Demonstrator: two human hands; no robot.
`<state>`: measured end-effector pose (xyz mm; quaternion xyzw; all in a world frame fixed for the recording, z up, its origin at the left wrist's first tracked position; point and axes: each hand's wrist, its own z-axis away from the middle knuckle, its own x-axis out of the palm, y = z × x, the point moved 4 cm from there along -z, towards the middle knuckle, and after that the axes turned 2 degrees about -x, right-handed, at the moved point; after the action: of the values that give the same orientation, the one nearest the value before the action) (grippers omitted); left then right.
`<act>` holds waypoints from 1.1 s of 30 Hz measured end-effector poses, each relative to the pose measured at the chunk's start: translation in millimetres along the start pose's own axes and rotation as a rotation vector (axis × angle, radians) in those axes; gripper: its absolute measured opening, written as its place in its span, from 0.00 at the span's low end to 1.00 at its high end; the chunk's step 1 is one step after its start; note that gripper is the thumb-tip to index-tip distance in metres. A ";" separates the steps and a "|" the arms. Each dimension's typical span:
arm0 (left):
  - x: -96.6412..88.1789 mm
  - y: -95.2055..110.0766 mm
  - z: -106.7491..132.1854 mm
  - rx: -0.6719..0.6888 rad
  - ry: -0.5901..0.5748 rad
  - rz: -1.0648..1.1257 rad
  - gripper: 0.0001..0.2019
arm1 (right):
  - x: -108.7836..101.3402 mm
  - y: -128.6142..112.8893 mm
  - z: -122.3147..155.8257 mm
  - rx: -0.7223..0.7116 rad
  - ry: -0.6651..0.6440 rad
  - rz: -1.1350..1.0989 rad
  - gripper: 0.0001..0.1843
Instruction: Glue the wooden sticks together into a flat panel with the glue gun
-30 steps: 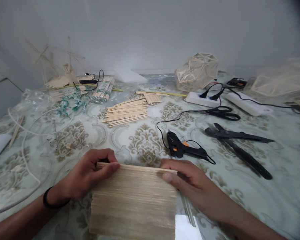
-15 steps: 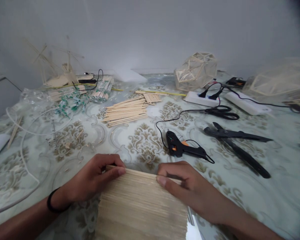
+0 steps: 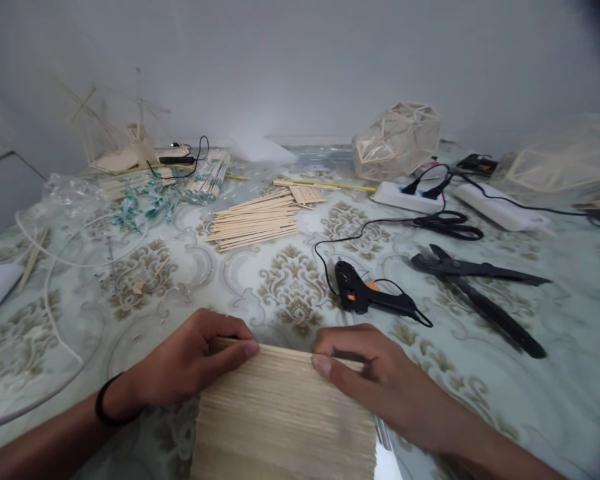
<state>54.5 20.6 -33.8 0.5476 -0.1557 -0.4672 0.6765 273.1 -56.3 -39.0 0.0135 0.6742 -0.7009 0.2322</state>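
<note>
Both our left hand (image 3: 195, 357) and our right hand (image 3: 375, 367) pinch the far edge of the stick panel (image 3: 287, 417) close before us, a gap between them; beyond the loose sticks (image 3: 257, 221), leftward, we see a clear plastic packet (image 3: 200, 195) with bundled sticks (image 3: 213, 168) inside

place: makeshift craft workspace, home or workshop I can't tell | surface: floral table cover (image 3: 230, 293) (kinda homey tbh) | gear: glue gun (image 3: 359, 295), black cutters (image 3: 453, 269), power strip (image 3: 400, 198) | clutter: loose wooden sticks (image 3: 257, 223), stick-frame model (image 3: 395, 143) near the wall (image 3: 300, 67)
</note>
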 end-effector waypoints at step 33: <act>-5.8 4.7 6.8 0.109 0.061 -0.022 0.19 | 2.0 -16.4 -16.1 0.111 -0.141 0.001 0.22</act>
<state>48.8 21.0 -25.5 0.5992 -0.1544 -0.4486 0.6449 260.9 -41.8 -25.7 -0.0225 0.6165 -0.7362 0.2783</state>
